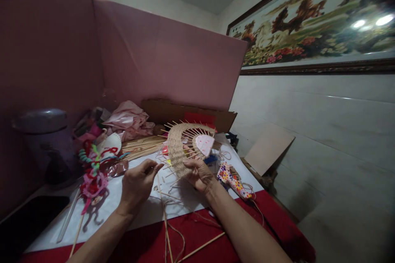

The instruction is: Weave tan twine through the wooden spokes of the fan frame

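Note:
My right hand (199, 172) grips a half-round woven piece (180, 148) made of thin sticks and tan twine, with a pink heart-shaped centre (204, 144). It is held upright above the white sheet (138, 201). My left hand (138, 181) is just left of it, fingers pinched on a tan twine strand (163, 209) that runs down toward the table edge. Stick ends fan out from the top and left of the weave.
A bundle of thin sticks (142, 146) lies behind. Twisted pipe-cleaner flowers (94, 172) lie at left, a patterned glue gun (234, 181) at right, a pink cloth (129, 121) and a cardboard box (188, 113) at the back. Loose sticks rest on the red tablecloth (200, 238).

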`<state>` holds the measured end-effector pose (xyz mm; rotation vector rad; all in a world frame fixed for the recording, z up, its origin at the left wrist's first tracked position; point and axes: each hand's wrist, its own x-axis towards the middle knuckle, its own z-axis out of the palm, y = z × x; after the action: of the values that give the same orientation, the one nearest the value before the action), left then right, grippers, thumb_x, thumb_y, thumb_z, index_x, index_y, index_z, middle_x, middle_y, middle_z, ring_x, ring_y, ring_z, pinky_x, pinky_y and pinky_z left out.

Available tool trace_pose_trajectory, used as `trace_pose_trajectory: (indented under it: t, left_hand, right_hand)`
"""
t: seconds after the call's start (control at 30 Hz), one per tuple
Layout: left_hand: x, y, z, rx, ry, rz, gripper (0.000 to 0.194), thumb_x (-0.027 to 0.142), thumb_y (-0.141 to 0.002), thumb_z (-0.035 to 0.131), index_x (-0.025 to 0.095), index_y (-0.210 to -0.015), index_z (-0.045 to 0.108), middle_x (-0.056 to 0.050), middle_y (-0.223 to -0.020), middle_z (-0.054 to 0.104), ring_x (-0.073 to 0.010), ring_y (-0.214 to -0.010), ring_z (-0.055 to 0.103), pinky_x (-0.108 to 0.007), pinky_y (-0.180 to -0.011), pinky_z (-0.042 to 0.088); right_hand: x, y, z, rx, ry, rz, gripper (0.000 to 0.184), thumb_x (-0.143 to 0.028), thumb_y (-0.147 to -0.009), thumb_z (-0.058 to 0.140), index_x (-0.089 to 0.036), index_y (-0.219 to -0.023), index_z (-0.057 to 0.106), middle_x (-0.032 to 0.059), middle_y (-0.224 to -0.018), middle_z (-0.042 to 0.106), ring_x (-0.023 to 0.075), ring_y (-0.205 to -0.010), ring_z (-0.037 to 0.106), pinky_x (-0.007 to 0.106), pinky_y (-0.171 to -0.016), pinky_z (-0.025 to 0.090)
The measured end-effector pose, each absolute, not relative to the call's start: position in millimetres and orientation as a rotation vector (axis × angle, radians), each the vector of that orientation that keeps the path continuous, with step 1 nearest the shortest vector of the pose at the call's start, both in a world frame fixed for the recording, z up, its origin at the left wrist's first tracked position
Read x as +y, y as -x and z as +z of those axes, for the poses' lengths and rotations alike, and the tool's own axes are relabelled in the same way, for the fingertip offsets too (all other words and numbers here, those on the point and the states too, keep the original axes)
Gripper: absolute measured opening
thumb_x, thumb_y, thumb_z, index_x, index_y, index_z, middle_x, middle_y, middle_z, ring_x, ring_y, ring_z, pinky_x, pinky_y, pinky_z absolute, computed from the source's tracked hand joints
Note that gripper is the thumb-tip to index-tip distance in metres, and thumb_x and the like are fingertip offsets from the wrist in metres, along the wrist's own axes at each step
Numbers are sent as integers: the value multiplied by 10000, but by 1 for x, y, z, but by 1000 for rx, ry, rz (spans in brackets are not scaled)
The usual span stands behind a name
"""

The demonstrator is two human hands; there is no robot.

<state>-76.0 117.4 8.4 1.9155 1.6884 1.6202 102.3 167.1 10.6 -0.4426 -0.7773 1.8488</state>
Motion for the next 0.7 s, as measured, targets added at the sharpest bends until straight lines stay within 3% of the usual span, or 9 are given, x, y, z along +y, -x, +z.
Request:
trace_pose_trajectory:
  t: [0.2,0.7]
  left_hand:
    - [125,70,8,1355,-1551,1592,281,402,-650,654,155,-537,586,35,-485,492,-95,-485,411,-215,-461,316]
    - [123,68,6,1295,-1531,1538,236,370,-664,642,148,-588,629,8,-558,572,-117,-552,482,-223,-521,365]
  right_hand:
    - [160,-100,13,-879,429,1874,528,-34,-529,642,-225,-1014,561,-1,-981,669,145,-770,635,235,-604,504]
    - [158,-103,11,-968,400,2016,452,-75,-609,632,-213,-1030,546,23,-1032,651,177,-812,639,335,-678,539]
